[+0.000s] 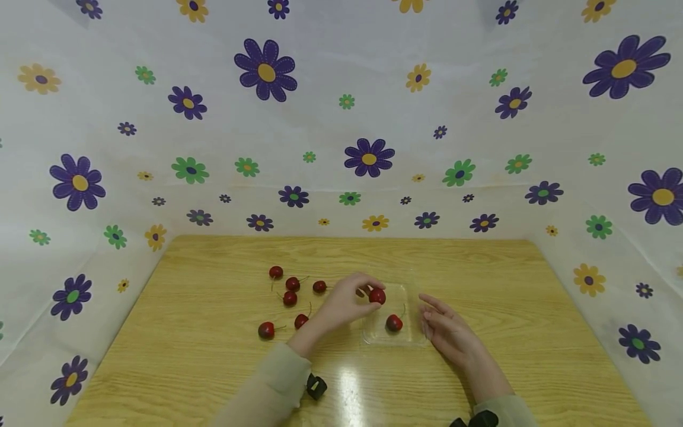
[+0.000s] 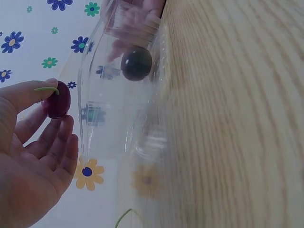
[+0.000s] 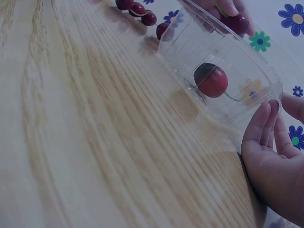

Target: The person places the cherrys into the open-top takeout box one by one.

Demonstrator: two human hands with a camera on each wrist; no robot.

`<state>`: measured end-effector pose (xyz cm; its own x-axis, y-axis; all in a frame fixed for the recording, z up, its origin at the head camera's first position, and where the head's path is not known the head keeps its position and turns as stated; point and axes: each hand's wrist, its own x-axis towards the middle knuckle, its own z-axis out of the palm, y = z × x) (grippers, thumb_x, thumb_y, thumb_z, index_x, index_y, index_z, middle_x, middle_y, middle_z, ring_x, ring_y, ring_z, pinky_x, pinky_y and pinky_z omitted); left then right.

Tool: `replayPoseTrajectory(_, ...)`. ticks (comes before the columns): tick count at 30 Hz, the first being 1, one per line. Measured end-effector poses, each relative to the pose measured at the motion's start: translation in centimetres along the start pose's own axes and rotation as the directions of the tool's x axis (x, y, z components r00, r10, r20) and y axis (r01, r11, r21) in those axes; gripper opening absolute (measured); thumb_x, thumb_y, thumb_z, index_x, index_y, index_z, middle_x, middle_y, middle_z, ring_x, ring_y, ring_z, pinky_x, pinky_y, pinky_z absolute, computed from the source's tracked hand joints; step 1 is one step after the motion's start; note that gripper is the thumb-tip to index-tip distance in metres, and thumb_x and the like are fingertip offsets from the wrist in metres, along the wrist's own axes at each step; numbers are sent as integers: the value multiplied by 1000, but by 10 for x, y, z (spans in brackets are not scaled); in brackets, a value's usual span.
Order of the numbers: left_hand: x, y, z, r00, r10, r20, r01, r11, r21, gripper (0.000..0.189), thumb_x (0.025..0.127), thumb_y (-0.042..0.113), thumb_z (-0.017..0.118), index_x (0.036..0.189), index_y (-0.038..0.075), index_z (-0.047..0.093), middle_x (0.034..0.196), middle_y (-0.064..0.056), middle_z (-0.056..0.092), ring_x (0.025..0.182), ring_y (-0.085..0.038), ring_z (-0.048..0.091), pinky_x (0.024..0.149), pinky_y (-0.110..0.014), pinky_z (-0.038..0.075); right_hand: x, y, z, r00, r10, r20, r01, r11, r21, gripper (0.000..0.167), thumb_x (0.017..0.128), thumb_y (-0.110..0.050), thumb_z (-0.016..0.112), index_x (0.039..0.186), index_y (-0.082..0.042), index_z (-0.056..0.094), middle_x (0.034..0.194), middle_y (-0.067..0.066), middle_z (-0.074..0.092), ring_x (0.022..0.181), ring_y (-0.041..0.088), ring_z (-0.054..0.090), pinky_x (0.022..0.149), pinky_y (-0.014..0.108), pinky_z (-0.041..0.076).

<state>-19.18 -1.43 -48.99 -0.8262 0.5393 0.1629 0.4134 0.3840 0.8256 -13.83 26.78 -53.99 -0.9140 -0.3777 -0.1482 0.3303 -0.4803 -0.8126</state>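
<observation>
My left hand (image 1: 347, 299) pinches a dark red cherry (image 1: 377, 296) between thumb and fingers, over the left part of a clear plastic box (image 1: 392, 342). In the left wrist view this cherry (image 2: 59, 99) has a green stem lying by the thumb. Inside the box lies another cherry (image 1: 394, 323), red with a dark patch, its stem (image 3: 233, 98) pointing away. My right hand (image 1: 453, 337) is at the box's right side, its fingertips (image 3: 273, 105) against the wall and its fingers loosely extended.
Several cherries with stems lie on the wooden table (image 1: 203, 296) left of the box, among them a cherry (image 1: 266, 330) near the front and a cherry (image 1: 275, 272) farther back. A white flowered cloth (image 1: 320, 124) encloses the table's back and sides.
</observation>
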Motion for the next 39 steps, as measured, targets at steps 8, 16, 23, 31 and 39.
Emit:
replayPoseTrajectory(8, 3, 3, 11, 999, 7, 46, -7, 1000, 13, 34, 92, 6, 80, 126, 9, 73, 124, -8, 71, 105, -19, 67, 97, -29, 56, 0, 0, 0, 1000, 3, -19, -3, 1000, -20, 44, 110, 5, 41, 128, -26, 67, 115, -9, 66, 103, 3, 64, 94, 16, 55)
replayPoseTrajectory(16, 2, 5, 17, 997, -1, 79, -8, 994, 113, 36, 91, 8, 82, 126, 12, 73, 123, -4, 72, 107, -17, 66, 100, -32, 57, 0, -1, 0, 999, 13, -50, -15, 999, -40, 44, 110, 3, 42, 126, -28, 68, 115, -9, 65, 102, 2, 63, 92, 16, 55)
replayPoseTrajectory(23, 2, 6, 20, 995, 0, 95, -21, 976, 217, 36, 90, 10, 84, 125, 15, 74, 122, -1, 73, 109, -16, 65, 97, -27, 55, 1, -2, -1, 1000, -1, -30, 0, 1000, -24, 45, 110, 4, 41, 126, -27, 69, 114, -9, 66, 102, 2, 64, 93, 15, 55)
replayPoseTrajectory(31, 2, 4, 23, 994, 13, 113, -50, 943, 328, 36, 90, 12, 85, 124, 17, 75, 124, 0, 73, 116, -18, 65, 107, -34, 54, 1, -2, -1, 1000, -11, 1, 11, 1000, -1, 45, 110, 5, 41, 129, -25, 68, 115, -8, 67, 103, 3, 64, 93, 16, 55)
replayPoseTrajectory(39, 3, 4, 26, 989, 84, 118, -128, 889, 440, 33, 87, 13, 88, 118, 18, 77, 118, 2, 74, 117, -19, 66, 109, -32, 53, 2, -3, -1, 1000, -9, 13, 9, 1000, 8, 44, 111, 4, 41, 130, -25, 68, 114, -9, 68, 103, 3, 64, 93, 16, 55)
